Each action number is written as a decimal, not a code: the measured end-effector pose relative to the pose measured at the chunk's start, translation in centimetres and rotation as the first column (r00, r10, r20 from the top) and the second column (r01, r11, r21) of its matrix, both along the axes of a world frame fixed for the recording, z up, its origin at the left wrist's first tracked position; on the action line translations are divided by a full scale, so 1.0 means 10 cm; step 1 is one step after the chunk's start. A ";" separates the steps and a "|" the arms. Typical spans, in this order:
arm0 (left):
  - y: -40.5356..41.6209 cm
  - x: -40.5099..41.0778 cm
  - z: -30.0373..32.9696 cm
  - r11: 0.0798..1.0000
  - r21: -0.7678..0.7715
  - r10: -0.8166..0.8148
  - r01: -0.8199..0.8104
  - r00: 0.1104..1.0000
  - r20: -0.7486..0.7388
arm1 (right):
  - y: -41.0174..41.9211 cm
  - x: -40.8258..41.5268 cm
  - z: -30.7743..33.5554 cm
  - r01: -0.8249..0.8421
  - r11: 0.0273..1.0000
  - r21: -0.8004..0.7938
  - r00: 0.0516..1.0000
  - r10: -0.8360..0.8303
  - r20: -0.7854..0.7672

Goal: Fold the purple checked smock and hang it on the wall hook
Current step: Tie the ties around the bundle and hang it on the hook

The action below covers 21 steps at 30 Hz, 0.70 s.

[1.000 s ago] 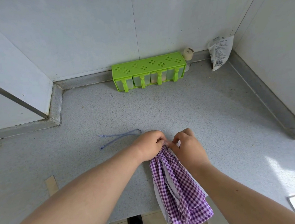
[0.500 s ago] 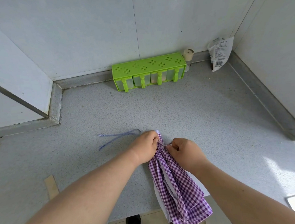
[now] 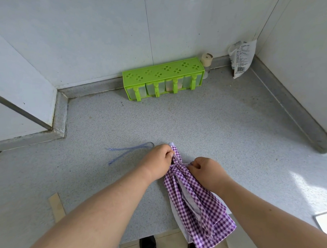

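Head view: we pinch the gathered top of the smock with left hand and right hand on the bench.

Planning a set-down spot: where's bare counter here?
Bare: the wide grey speckled counter between the green seasoning rack and both hands, and right of the purple checked smock. Crowded: back wall by the rack and white packet; striped cord lies left.
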State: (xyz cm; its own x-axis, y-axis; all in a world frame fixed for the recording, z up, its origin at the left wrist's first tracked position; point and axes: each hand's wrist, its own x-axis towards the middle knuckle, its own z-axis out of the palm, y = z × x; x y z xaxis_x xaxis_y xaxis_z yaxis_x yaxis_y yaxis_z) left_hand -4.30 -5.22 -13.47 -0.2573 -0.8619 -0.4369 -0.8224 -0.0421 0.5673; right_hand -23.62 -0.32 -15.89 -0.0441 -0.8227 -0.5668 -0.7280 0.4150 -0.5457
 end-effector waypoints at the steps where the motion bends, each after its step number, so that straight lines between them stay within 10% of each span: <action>1: 0.00 0.00 0.02 1.000 -0.006 0.008 -0.008 1.000 -0.021 | 0.01 0.00 0.02 0.021 1.000 0.008 1.000 -0.022 0.018; 7: 0.01 0.17 0.08 0.981 -0.132 0.150 -0.141 0.987 0.055 | 0.00 -0.02 0.16 0.030 0.990 0.137 0.982 -0.055 0.179; 11: 0.12 0.23 0.14 0.960 0.268 0.024 -0.082 0.977 0.213 | -0.05 0.04 0.23 -0.128 0.984 0.128 0.990 0.118 0.082; 21: 0.19 0.14 0.07 0.755 0.528 0.547 -0.388 0.817 -0.181 | -0.01 0.21 0.33 -0.072 0.996 -0.056 0.997 0.074 0.033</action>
